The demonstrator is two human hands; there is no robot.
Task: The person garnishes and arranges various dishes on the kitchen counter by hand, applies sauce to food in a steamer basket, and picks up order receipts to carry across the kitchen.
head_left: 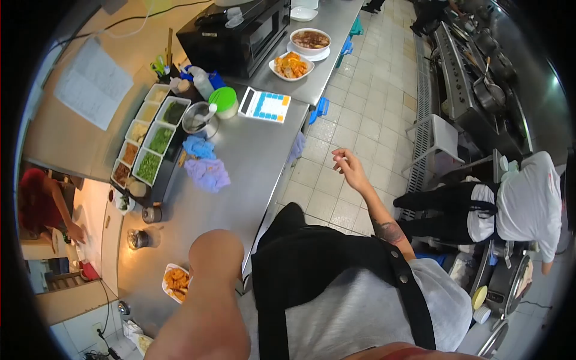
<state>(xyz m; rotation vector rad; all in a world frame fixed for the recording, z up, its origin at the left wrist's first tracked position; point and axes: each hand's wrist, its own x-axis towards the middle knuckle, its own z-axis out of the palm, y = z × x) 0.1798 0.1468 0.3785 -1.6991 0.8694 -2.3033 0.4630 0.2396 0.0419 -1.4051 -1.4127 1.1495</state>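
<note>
My right hand (350, 167) hangs in the air over the tiled floor, to the right of the steel counter (234, 180). Its fingers are loosely bent and apart, with nothing visible in them. My left arm (216, 270) reaches over the counter with the elbow raised, and my left hand is hidden behind it. Right beside that arm is a white bowl of orange fried food (176, 282), partly covered by it; whether the hand touches the bowl cannot be seen. A bowl of similar food (291, 66) and a bowl of dark soup (311, 41) on a plate stand farther up the counter.
Topping containers (161, 138), a green-lidded tub (224, 102), a calculator-like keypad (266, 105), cloths (207, 173) and a black microwave (237, 36) line the counter. A co-worker in white (528, 201) stands at right near a white stool (441, 138) and the stove (462, 66). Another person (45, 207) is at left.
</note>
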